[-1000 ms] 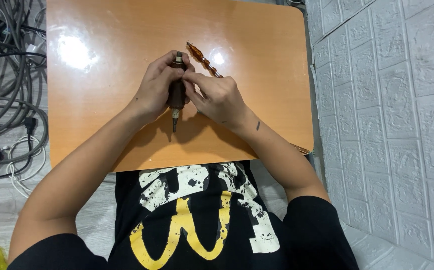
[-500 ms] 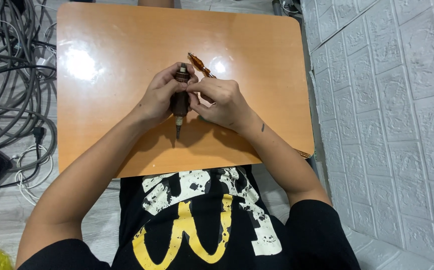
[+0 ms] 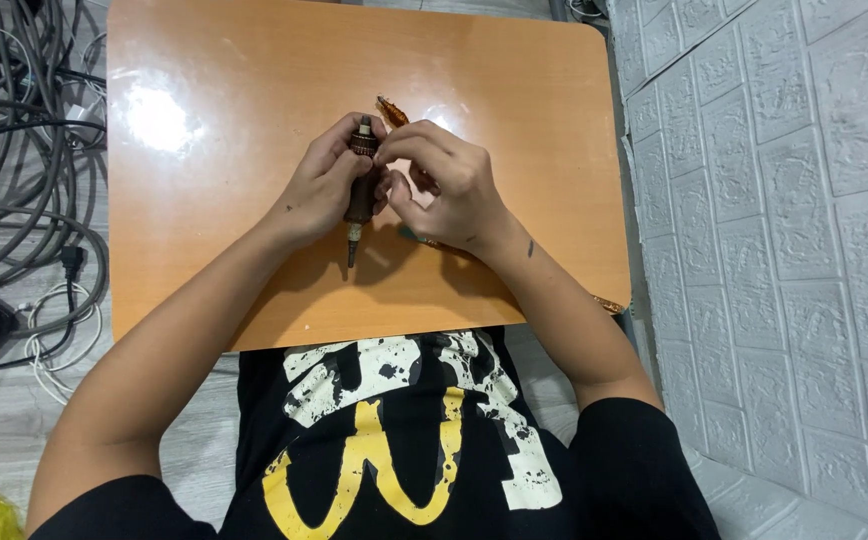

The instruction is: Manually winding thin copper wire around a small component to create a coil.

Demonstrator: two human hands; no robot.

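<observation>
orange table (image 3: 514,300), hands (image 3: 394,185) on tool (image 3: 361,190)

Hands (image 3: 394,185) hide most of the amber tool (image 3: 390,109)

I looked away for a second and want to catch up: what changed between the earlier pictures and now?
Very little. Both hands still hold the dark rusty tool over the wooden table; the right hand fingers stay at its top end, and the left hand keeps gripping the body. The amber-handled tool still lies behind them. Only the camera view shifted slightly.
</observation>
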